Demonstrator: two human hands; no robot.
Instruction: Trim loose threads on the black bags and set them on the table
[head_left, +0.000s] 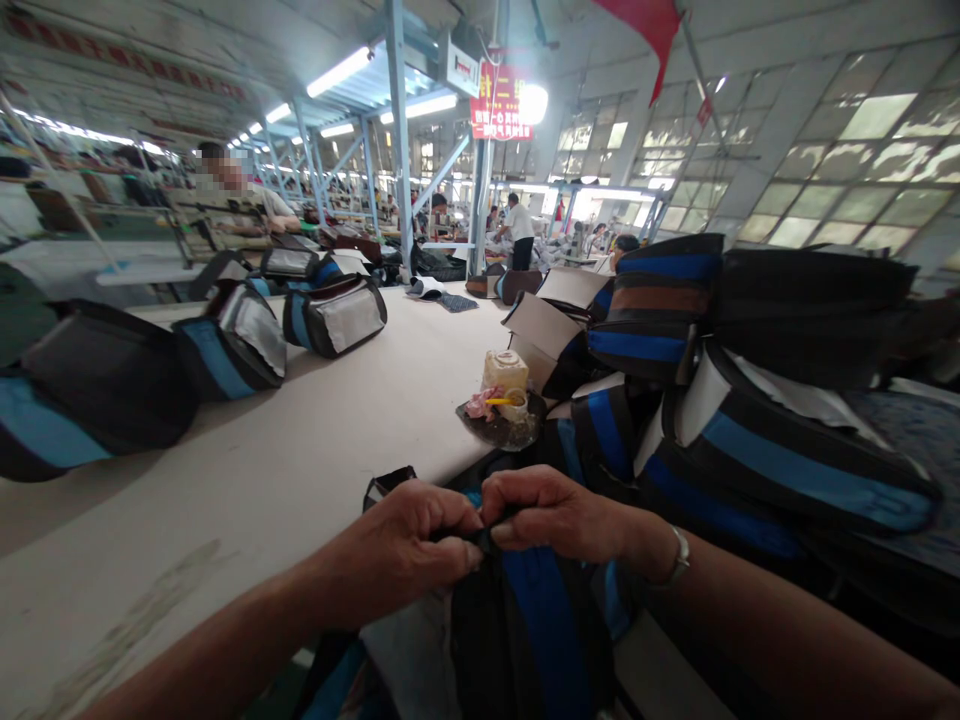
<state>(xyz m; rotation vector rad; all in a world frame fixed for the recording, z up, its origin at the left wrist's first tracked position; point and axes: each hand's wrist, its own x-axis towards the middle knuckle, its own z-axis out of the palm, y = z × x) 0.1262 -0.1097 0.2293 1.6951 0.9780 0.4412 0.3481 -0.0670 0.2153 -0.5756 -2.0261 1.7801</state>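
A black fabric piece with a bright blue band (544, 620), like a sewn bag part, lies below my hands at the table's near edge. My left hand (412, 535) pinches its dark upper edge between thumb and forefinger. Right beside it, my right hand (555, 512) pinches the same edge, the fingertips of both hands nearly touching. A bracelet (679, 555) circles my right wrist. What exactly sits between the fingertips is too small and dark to make out. A pale panel (412, 650) hangs under my left hand.
Black-and-blue bag parts (810, 460) are piled high on the right. More bag parts (232, 340) stand along the left of the white table (360, 410). A dark tray (502, 432) holds a yellowish container (505, 370). Other people (517, 225) work farther back.
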